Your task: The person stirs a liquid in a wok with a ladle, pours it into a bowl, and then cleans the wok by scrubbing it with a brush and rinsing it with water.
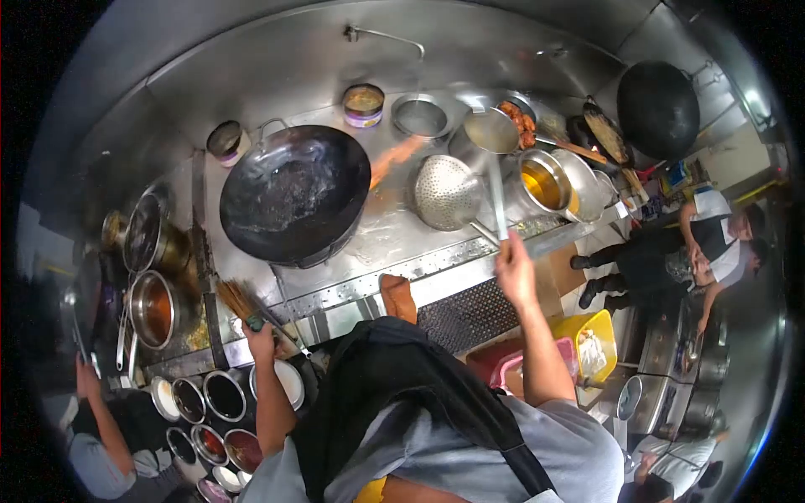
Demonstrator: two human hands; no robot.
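Observation:
My left hand (261, 342) is closed around the handle end of a bamboo brush (237, 300), whose bristles point up and left, below a large black wok (295, 194). The wok has a wet, shiny inside and sits on the steel range. On the right, my right hand (513, 270) grips the long handle of a ladle (497, 197) that reaches up to a steel pot (491, 132). Beside that handle, a round perforated strainer (446, 193) rests on the steel surface, its handle pointing toward my right hand.
Pots (153, 308) stand at the left, above several round containers (225, 396). A pot of yellow liquid (545, 180) is at the right. A yellow bin (605, 339) stands below it. Other people (650, 256) stand at the right; another person's arm (107, 419) shows at far left.

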